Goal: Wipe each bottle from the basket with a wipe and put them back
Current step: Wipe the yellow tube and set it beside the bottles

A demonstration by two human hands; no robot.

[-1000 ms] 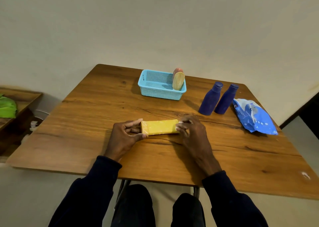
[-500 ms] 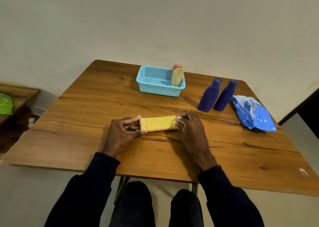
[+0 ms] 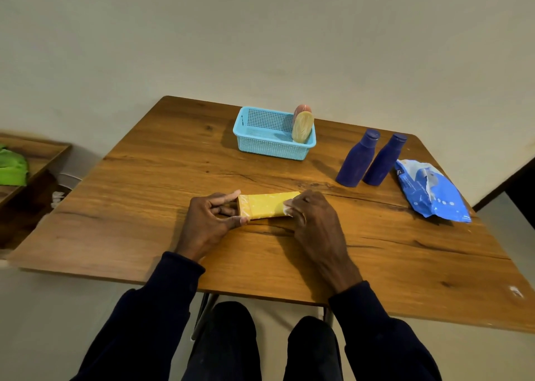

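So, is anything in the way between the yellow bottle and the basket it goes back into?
Nothing visible. Bare table lies between the yellow bottle and the basket. Two bottles lean at the basket's right end; its left part is free. The blue bottles and wipes pack sit off to the right.

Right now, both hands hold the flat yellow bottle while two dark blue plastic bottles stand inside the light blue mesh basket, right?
No: the head view shows the two dark blue plastic bottles on the wooden table, outside the light blue mesh basket. The left hand and right hand do hold the flat yellow bottle.
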